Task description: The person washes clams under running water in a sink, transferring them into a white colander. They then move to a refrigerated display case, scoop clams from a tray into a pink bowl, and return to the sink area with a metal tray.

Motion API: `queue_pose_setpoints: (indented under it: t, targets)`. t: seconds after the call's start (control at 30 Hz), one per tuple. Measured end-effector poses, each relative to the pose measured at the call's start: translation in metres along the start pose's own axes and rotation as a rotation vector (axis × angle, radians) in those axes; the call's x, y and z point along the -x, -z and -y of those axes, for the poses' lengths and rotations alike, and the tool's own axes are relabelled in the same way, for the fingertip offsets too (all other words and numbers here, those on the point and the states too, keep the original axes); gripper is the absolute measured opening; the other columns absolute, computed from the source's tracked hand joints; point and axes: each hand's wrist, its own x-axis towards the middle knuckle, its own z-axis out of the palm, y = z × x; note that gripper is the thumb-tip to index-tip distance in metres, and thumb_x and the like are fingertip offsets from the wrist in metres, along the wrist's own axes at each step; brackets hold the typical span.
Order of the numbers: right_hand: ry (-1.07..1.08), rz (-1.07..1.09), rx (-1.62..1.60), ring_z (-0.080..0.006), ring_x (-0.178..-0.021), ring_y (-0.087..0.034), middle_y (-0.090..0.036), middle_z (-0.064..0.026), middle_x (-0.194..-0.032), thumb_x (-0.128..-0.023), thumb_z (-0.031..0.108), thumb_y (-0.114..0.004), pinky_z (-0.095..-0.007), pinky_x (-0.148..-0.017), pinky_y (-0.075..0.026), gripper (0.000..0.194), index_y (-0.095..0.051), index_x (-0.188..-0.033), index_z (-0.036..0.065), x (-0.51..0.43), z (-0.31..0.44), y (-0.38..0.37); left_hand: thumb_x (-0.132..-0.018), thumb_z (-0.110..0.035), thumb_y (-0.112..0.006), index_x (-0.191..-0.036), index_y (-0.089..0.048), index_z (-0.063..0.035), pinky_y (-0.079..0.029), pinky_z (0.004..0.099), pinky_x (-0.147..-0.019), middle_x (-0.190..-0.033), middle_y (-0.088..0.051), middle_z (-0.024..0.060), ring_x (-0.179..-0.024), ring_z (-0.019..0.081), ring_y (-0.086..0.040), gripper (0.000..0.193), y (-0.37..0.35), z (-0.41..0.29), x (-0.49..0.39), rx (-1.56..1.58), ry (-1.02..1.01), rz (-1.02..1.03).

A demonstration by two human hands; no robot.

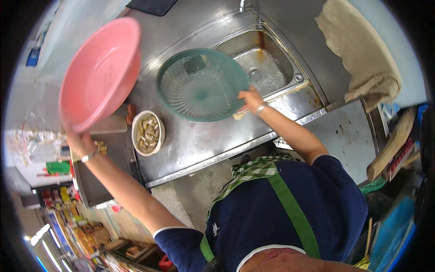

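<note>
My left hand (80, 144) grips the near rim of a pink plastic basin (98, 73), which is raised and tilted at the left, with nothing seen inside it. My right hand (251, 99) has hold of the right rim of a round green plastic colander (200, 88). The colander is bare inside and hangs over the steel drainboard, overlapping the left side of the sink. Between the two hands, lower down, a white plastic basket (160, 142) stands on the drainboard with a heap of what look like small shellfish or shrimp (148, 132).
The steel sink basin (272, 73) has a faucet (259, 24) at its back and wet, rust-stained walls. A beige cloth (360, 51) hangs on the right. The steel counter's front edge (234, 153) runs before my apron. Stocked shelves stand at the lower left.
</note>
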Motion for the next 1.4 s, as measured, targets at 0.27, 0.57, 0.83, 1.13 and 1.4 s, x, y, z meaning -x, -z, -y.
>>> queue_pose_setpoints:
  t: [0.27,0.57,0.83,1.13,1.4]
  targets:
    - [-0.027,-0.160,-0.026,-0.0384,-0.066,-0.059,-0.045,-0.0272,-0.106,-0.077,0.004,-0.050,-0.0415,-0.050,-0.054,0.070,-0.001,-0.127,0.000,-0.073,-0.055,-0.214,-0.080,-0.014,-0.054,-0.104,-0.048,0.0086,-0.048,0.0303,-0.073,-0.099,-0.056,0.0146,-0.089,0.0215,-0.056,0.034,0.105,-0.007,-0.028,0.031,0.045,-0.103]
    - [0.288,0.086,0.524,-0.0206,-0.067,-0.056,-0.058,-0.0134,-0.077,-0.074,0.014,-0.060,-0.0335,-0.059,-0.048,0.044,-0.041,-0.113,0.004,-0.057,-0.128,-0.216,-0.077,-0.015,-0.057,-0.109,-0.046,0.0076,-0.048,0.0331,-0.079,-0.105,-0.054,0.0150,-0.094,0.0228,-0.055,0.040,0.126,0.063,-0.024,0.125,0.248,0.026]
    - [0.508,-0.587,0.689,-0.0224,-0.078,-0.058,-0.059,-0.0111,-0.085,-0.078,0.020,-0.055,-0.0311,-0.070,-0.047,0.026,-0.055,-0.099,0.004,0.206,-0.163,0.041,-0.078,-0.016,-0.055,-0.115,-0.043,0.0077,-0.041,0.0399,-0.087,-0.121,-0.041,0.0199,-0.106,0.0282,-0.046,0.046,0.046,0.085,0.068,0.195,0.497,0.357]
    - [-0.514,-1.831,-0.122,-0.0319,-0.099,-0.053,-0.054,-0.0210,-0.107,-0.075,0.030,-0.050,-0.0408,-0.078,-0.043,0.044,-0.055,-0.101,-0.004,0.601,-0.451,0.084,-0.076,-0.016,-0.054,-0.113,-0.045,0.0063,-0.038,0.0419,-0.088,-0.119,-0.042,0.0211,-0.104,0.0304,-0.046,0.044,-0.048,0.106,0.320,0.205,0.288,1.354]
    - [-0.920,-1.700,-0.534,-0.0257,-0.106,-0.050,-0.054,-0.0123,-0.112,-0.077,0.019,-0.048,-0.0379,-0.088,-0.040,0.033,-0.058,-0.105,0.006,0.683,-0.725,-0.112,-0.075,-0.014,-0.055,-0.113,-0.045,0.0060,-0.040,0.0395,-0.084,-0.115,-0.045,0.0201,-0.100,0.0288,-0.047,0.044,-0.011,-0.005,0.639,0.338,0.432,1.874]
